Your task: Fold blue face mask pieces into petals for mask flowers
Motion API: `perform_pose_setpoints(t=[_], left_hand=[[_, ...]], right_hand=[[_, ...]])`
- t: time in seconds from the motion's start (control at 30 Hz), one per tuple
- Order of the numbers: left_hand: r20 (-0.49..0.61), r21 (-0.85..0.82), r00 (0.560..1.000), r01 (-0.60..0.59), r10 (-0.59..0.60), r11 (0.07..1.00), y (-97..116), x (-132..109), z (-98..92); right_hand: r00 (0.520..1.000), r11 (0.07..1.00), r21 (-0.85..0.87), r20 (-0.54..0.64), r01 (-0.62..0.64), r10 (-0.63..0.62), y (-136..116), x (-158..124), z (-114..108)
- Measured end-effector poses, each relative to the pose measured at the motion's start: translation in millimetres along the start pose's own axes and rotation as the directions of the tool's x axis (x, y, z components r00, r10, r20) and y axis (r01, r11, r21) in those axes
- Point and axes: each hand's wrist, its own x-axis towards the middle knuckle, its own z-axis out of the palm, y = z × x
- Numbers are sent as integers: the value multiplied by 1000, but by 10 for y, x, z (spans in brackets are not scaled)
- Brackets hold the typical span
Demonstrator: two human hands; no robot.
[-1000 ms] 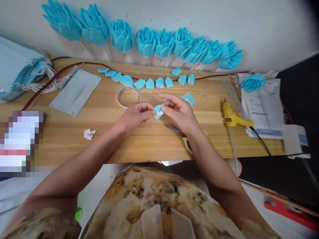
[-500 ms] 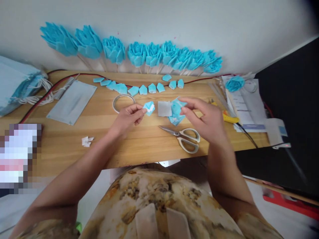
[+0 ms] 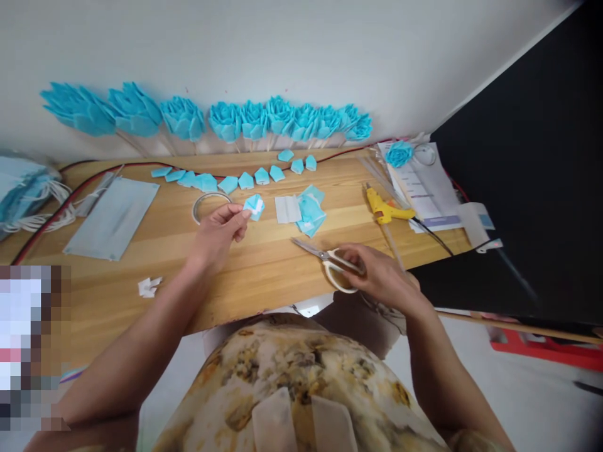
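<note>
My left hand (image 3: 217, 231) pinches a small folded blue petal (image 3: 254, 205) just above the wooden table (image 3: 264, 276), beside a ring of clear tape (image 3: 207, 206). My right hand (image 3: 380, 274) lies on the white handles of a pair of scissors (image 3: 325, 260) near the table's front edge, with its fingers curled round them. Between the hands lie a grey fabric square (image 3: 287, 209) and a small pile of blue cut pieces (image 3: 311, 213).
A row of folded blue petals (image 3: 235, 181) runs along the back, below blue fabric flowers (image 3: 264, 119) leaning on the wall. A flat face mask (image 3: 113, 216) and a mask stack (image 3: 21, 191) lie left. A yellow glue gun (image 3: 385, 207) and papers (image 3: 426, 188) lie right.
My right hand let go of the blue pieces and came down to the scissors. My left hand kept the petal. The view swung to the right.
</note>
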Motion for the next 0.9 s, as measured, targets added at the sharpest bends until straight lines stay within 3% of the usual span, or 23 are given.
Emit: perform_pose_setpoints(t=[0.1,0.27,0.4,0.5,0.53,0.6,0.73,0.9], left_hand=[[28,4,1000,9,-9,1000,-9,-14,-5],[49,25,999,1,-3,1000,-22,-25,1],[50,37,999,-6,4,999,-43,1,-16],[44,51,999,-6,4,999,-49,14,-25],[41,54,999,-5,3,999,-48,14,-25],[38,56,999,-4,2,998,-46,13,-22],[38,56,999,-15,13,998,-45,12,-23],[37,43,999,-15,14,999,-41,15,-25]], right_hand=[[985,989,63,-101,-134,139,175,68,-87],[877,928,119,-305,-353,372,482,573,-77],[881,943,-6,-361,-332,307,429,940,-28],[888,995,14,-448,-103,99,114,1137,5],[908,994,105,-418,23,24,-32,1203,24],[974,920,352,-196,174,-110,-346,1343,77],[967,790,581,22,194,-254,-820,1601,186],[965,714,686,62,143,-253,-938,1755,278]])
